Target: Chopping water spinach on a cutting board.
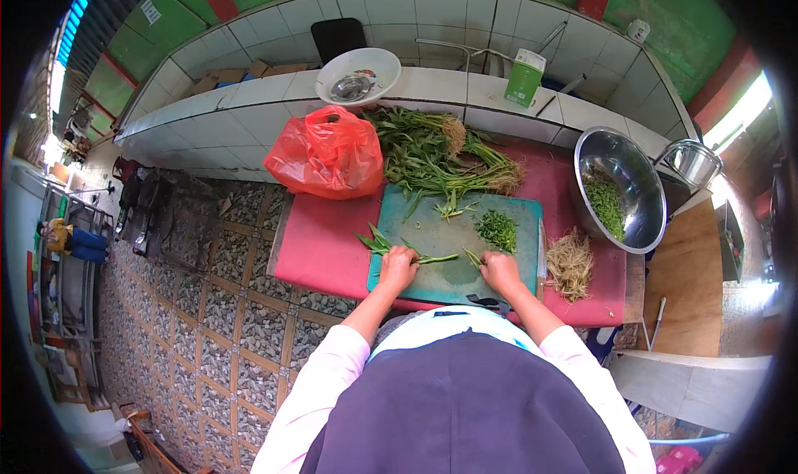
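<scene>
My left hand point(399, 267) is closed around a few leafy green stems point(436, 259) at the left of a green cutting board point(430, 225). My right hand point(499, 268) pinches a short piece of green leaf point(472, 257) near the board's front right. Chopped greens point(497, 230) lie in a pile just beyond that hand. A knife point(542, 256) rests along the board's right edge, beside a heap of cut-off roots point(569, 265). Behind the board lies a big bunch of long-leaved greens point(430, 150) with roots on. Loose leaves point(453, 208) lie at the board's back.
A red plastic bag point(327, 156) stands at the back left of the red-covered table point(324, 237). A steel bowl point(642, 190) with chopped greens is at the right. On the tiled ledge are a white basin point(386, 69) and a green box point(525, 78). A person point(75, 240) is far left.
</scene>
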`<action>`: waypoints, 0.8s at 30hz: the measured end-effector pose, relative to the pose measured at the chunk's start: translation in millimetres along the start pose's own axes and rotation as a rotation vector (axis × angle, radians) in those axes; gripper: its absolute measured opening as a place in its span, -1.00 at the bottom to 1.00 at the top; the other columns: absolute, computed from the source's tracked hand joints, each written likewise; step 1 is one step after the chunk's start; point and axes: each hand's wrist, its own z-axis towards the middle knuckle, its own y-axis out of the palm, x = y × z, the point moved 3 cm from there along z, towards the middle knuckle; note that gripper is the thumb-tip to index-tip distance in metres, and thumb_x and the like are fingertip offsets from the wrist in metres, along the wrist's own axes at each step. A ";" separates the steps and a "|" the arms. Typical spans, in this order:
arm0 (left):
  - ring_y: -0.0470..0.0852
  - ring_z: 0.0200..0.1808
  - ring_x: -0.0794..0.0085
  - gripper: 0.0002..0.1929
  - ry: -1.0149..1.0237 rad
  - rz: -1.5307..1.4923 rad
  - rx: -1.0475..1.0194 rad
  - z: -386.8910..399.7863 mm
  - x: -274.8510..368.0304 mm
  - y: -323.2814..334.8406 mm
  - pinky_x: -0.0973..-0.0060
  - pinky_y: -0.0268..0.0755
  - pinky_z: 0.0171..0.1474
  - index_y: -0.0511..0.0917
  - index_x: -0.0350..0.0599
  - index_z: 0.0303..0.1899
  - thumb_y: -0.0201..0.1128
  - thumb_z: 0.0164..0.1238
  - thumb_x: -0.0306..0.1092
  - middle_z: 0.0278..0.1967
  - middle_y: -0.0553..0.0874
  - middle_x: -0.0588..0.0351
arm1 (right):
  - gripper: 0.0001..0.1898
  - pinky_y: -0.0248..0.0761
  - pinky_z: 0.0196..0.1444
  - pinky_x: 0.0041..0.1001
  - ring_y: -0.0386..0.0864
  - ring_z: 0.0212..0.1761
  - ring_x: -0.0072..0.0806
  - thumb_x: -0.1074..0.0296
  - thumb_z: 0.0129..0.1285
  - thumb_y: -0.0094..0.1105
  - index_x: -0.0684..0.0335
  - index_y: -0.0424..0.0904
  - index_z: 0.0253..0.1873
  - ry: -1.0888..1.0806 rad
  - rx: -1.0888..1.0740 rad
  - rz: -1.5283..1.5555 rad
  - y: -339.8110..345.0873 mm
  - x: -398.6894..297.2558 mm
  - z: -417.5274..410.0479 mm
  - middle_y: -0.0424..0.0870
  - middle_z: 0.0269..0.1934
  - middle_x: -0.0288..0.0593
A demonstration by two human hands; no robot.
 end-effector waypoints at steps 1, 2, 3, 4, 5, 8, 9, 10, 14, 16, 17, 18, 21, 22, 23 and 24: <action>0.53 -0.14 0.17 -0.83 -0.002 0.002 0.004 -0.1 -2.6 -0.3 0.24 0.36 -0.08 0.59 -0.08 -0.34 0.32 -0.03 -0.38 -0.35 0.60 0.07 | -0.81 0.47 -0.24 -0.23 0.61 -0.33 -0.12 0.33 0.02 0.22 0.21 0.61 -0.23 -0.004 0.001 0.000 -0.7 -2.1 -0.4 0.63 -0.35 -0.01; 0.53 -0.15 0.17 -0.85 0.023 0.025 -0.018 0.0 -3.7 0.3 0.24 0.35 -0.08 0.58 -0.09 -0.34 0.31 -0.01 -0.38 -0.35 0.61 0.08 | -0.81 0.47 -0.25 -0.23 0.61 -0.33 -0.13 0.32 0.02 0.23 0.22 0.61 -0.24 -0.008 0.028 0.021 -3.3 -3.1 -1.5 0.63 -0.37 -0.02; 0.53 -0.16 0.17 -0.86 0.051 0.049 -0.041 1.3 -4.1 0.8 0.24 0.34 -0.09 0.58 -0.09 -0.35 0.29 0.01 -0.39 -0.35 0.61 0.09 | -0.80 0.47 -0.25 -0.23 0.61 -0.32 -0.13 0.31 0.02 0.23 0.23 0.60 -0.24 -0.007 0.056 0.042 -9.3 -5.4 -2.0 0.63 -0.38 -0.03; 0.53 -0.16 0.17 -0.86 0.054 0.051 -0.038 1.0 -5.6 -0.2 0.24 0.34 -0.09 0.58 -0.09 -0.35 0.29 0.01 -0.39 -0.35 0.61 0.09 | -0.80 0.47 -0.25 -0.23 0.61 -0.32 -0.13 0.31 0.02 0.23 0.23 0.60 -0.24 -0.008 0.061 0.043 -13.9 -8.8 -1.1 0.63 -0.38 -0.03; 0.53 -0.16 0.18 -0.86 0.061 0.062 0.004 -0.4 -7.3 -3.0 0.24 0.33 -0.10 0.57 -0.09 -0.34 0.28 0.02 -0.39 -0.35 0.60 0.08 | -0.79 0.48 -0.25 -0.25 0.61 -0.33 -0.15 0.31 0.03 0.23 0.25 0.61 -0.24 0.002 0.080 0.118 -18.6 -12.5 0.9 0.63 -0.39 -0.03; 0.54 -0.17 0.16 -0.89 0.071 0.032 0.071 -0.3 -6.1 -14.4 0.21 0.34 -0.11 0.55 -0.12 -0.34 0.24 0.08 -0.39 -0.36 0.61 0.06 | -0.75 0.49 -0.23 -0.30 0.63 -0.32 -0.21 0.29 0.04 0.24 0.28 0.61 -0.19 0.019 0.054 0.254 -29.5 -20.3 5.8 0.65 -0.36 -0.03; 0.55 -0.17 0.14 -0.90 0.069 -0.009 0.097 1.4 -4.7 -20.0 0.18 0.35 -0.11 0.53 -0.13 -0.35 0.22 0.11 -0.38 -0.37 0.63 0.04 | -0.73 0.50 -0.21 -0.34 0.64 -0.30 -0.25 0.28 0.05 0.24 0.30 0.62 -0.16 0.022 0.005 0.315 -30.4 -23.2 8.4 0.66 -0.33 -0.03; 0.55 -0.17 0.14 -0.90 0.077 -0.006 0.100 2.8 -2.3 -24.4 0.18 0.35 -0.11 0.53 -0.13 -0.35 0.22 0.11 -0.38 -0.37 0.63 0.04 | -0.73 0.50 -0.21 -0.34 0.64 -0.30 -0.25 0.28 0.05 0.24 0.30 0.62 -0.16 0.022 0.013 0.315 -29.6 -25.7 10.3 0.66 -0.33 -0.03; 0.62 -0.30 0.37 -0.89 -0.112 -0.494 0.129 9.3 4.0 -46.8 0.38 0.44 -0.21 0.52 -0.19 -0.28 0.18 0.26 -0.36 -0.38 0.64 0.12 | -0.66 0.48 -0.15 -0.49 0.64 -0.24 -0.47 0.22 0.17 0.21 0.31 0.59 -0.03 -0.045 -0.163 0.580 -27.2 -53.0 19.2 0.69 -0.25 -0.09; 0.60 -0.30 0.60 -0.84 -0.180 -0.907 0.056 7.4 15.9 -56.9 0.57 0.48 -0.20 0.51 -0.26 -0.23 0.17 0.33 -0.35 -0.34 0.62 0.20 | -0.66 0.47 -0.15 -0.52 0.63 -0.25 -0.52 0.21 0.21 0.19 0.31 0.58 -0.01 -0.017 -0.190 0.656 -27.2 -68.3 23.3 0.69 -0.23 -0.15; 0.60 -0.30 0.60 -0.84 -0.177 -0.906 0.056 6.6 21.1 -58.7 0.57 0.48 -0.20 0.51 -0.26 -0.23 0.17 0.33 -0.35 -0.34 0.62 0.20 | -0.66 0.45 -0.15 -0.54 0.59 -0.25 -0.57 0.21 0.24 0.17 0.30 0.57 0.02 0.026 -0.164 0.819 -28.3 -74.7 25.9 0.67 -0.24 -0.22; 0.60 -0.30 0.59 -0.85 -0.180 -1.036 0.025 4.6 25.6 -60.3 0.58 0.48 -0.20 0.51 -0.24 -0.22 0.18 0.33 -0.35 -0.34 0.62 0.19 | -0.66 0.42 -0.14 -0.57 0.55 -0.25 -0.63 0.21 0.26 0.15 0.29 0.56 0.04 0.065 -0.140 0.982 -30.6 -81.1 29.1 0.65 -0.24 -0.30; 0.61 -0.31 0.57 -0.86 -0.199 -1.210 -0.050 -0.1 40.1 -66.7 0.59 0.49 -0.19 0.51 -0.22 -0.19 0.20 0.32 -0.37 -0.32 0.62 0.19 | -0.68 0.38 -0.13 -0.58 0.49 -0.25 -0.66 0.22 0.29 0.12 0.27 0.56 0.04 0.064 -0.143 1.200 -43.3 -92.4 40.5 0.61 -0.26 -0.37; 0.61 -0.31 0.56 -0.85 -0.218 -1.254 -0.097 -1.3 44.1 -68.2 0.59 0.49 -0.19 0.51 -0.21 -0.18 0.21 0.31 -0.37 -0.31 0.61 0.19 | -0.72 0.34 -0.14 -0.60 0.46 -0.27 -0.69 0.23 0.31 0.10 0.25 0.57 0.01 0.027 -0.139 1.237 -47.7 -95.1 42.4 0.59 -0.32 -0.38; 0.61 -0.31 0.56 -0.85 -0.216 -1.254 -0.094 -2.3 45.5 -70.0 0.59 0.49 -0.19 0.51 -0.21 -0.18 0.21 0.31 -0.37 -0.31 0.61 0.19 | -0.72 0.34 -0.14 -0.60 0.46 -0.27 -0.69 0.23 0.31 0.10 0.25 0.57 0.01 0.024 -0.140 1.236 -49.7 -96.7 43.1 0.59 -0.32 -0.38; 0.61 -0.32 0.55 -0.84 -0.215 -1.295 -0.100 -4.0 47.3 -71.4 0.59 0.50 -0.20 0.50 -0.21 -0.17 0.21 0.31 -0.37 -0.31 0.62 0.19 | -0.72 0.35 -0.12 -0.60 0.47 -0.26 -0.68 0.23 0.31 0.10 0.26 0.58 0.00 0.009 -0.144 1.229 -51.6 -98.2 43.5 0.60 -0.31 -0.37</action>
